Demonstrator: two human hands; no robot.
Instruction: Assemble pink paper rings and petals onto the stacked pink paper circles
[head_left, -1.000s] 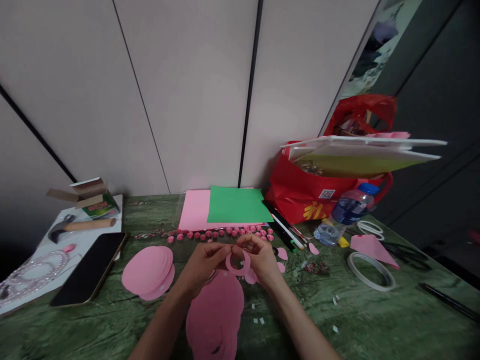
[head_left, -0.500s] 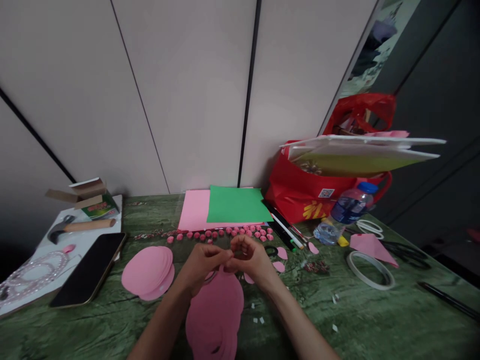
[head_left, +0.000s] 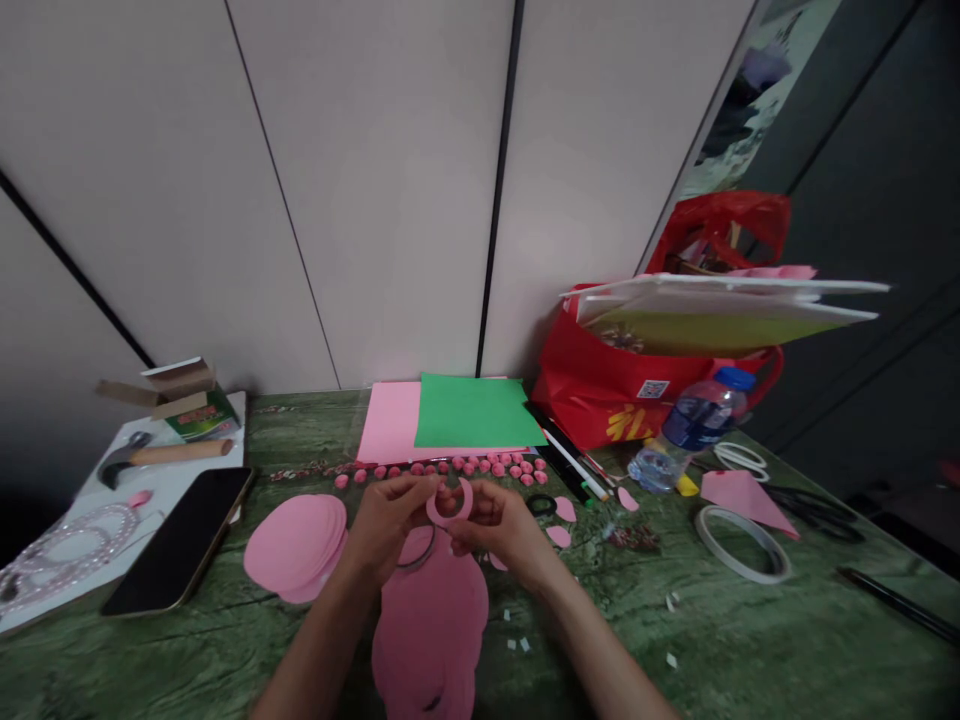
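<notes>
A narrow pink paper strip curls into an open ring between my hands above the table. My left hand pinches it near its left end, and my right hand has fingers bent around its right side. Below them lies a pile of pink paper circles, with a thin dark ring partly showing by my left hand. Just beyond my fingers, small rolled pink paper flowers form rows. Another stack of pink circles rests to the left.
Pink and green paper sheets lie against the wall. A red bag, a water bottle, a tape roll and black scissors are on the right. A phone, a hammer and a small box are on the left.
The pink strip now shows as a curved loop between my hands, where before the fingers met and mostly hid it. My hands have drawn slightly apart.
</notes>
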